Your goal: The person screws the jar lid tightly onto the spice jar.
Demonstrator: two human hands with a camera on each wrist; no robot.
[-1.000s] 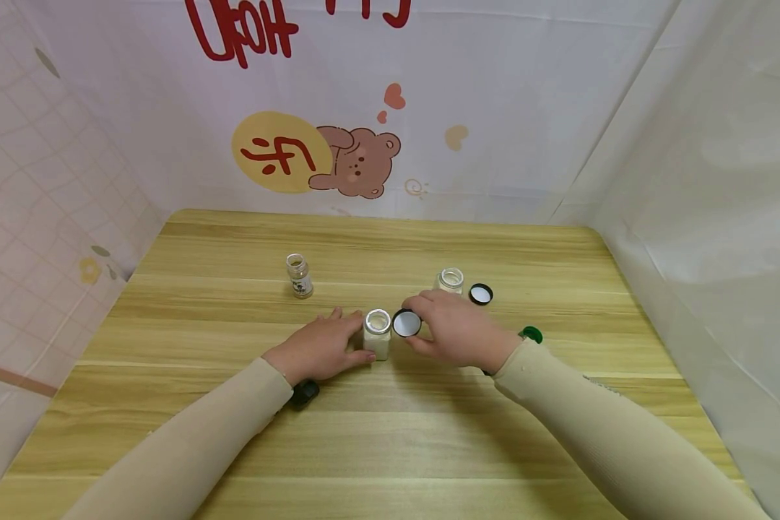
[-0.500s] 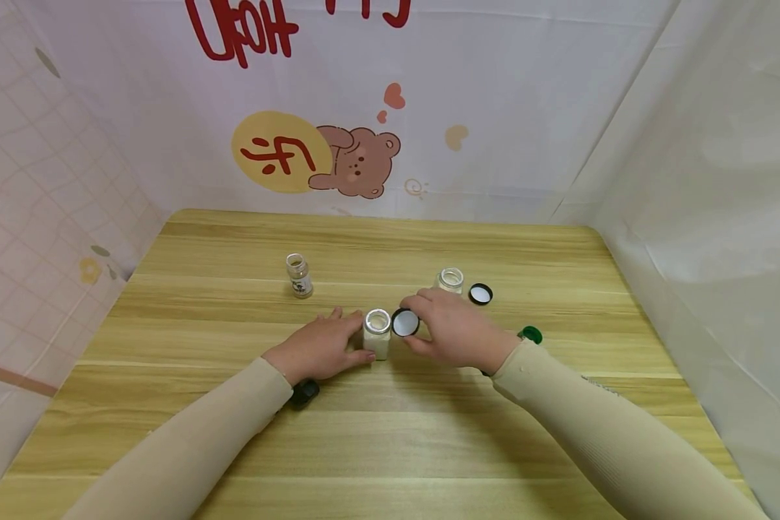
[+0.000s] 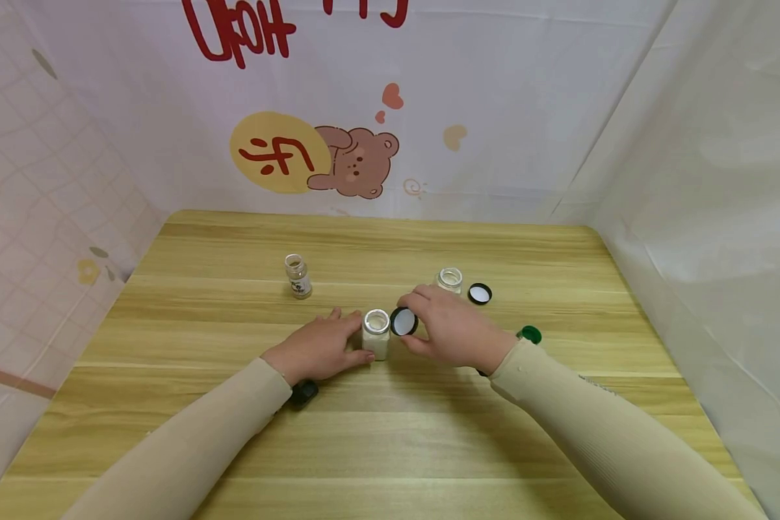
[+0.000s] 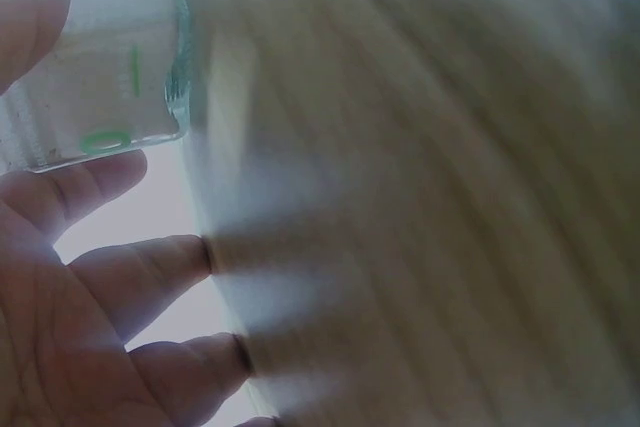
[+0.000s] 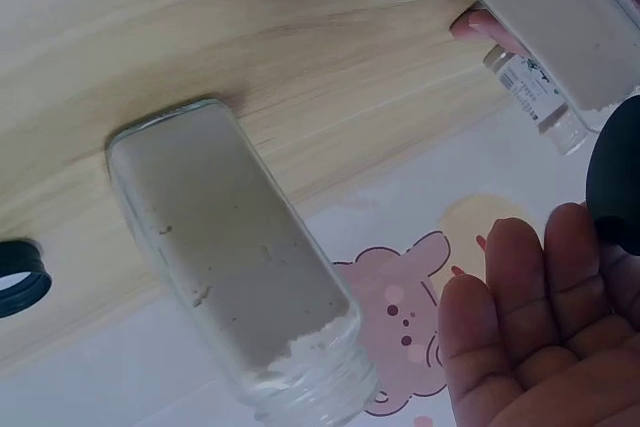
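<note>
A square glass jar (image 3: 376,345) of pale powder stands uncapped on the table, between my hands. My left hand (image 3: 317,348) holds it from the left, thumb on the near side and index finger on the opposite side. The left wrist view shows the same jar's glass (image 4: 100,77) between thumb and finger, the other fingers spread. Just right of the jar's mouth, my right hand (image 3: 455,328) pinches a black lid (image 3: 404,322), tilted so its white inside shows. In the right wrist view the lid's dark outside (image 5: 615,182) is at the fingertips.
Behind the right hand stands a second open powder jar (image 3: 451,280), partly hidden, with another black lid (image 3: 479,294) beside it. A small open labelled bottle (image 3: 298,277) is at the back left. A green cap (image 3: 530,335) lies by the right wrist. Curtains border the table (image 3: 390,462).
The black lid in my right hand has shifted very slightly left, toward the jar's mouth. My left hand and the jar stay in place.
</note>
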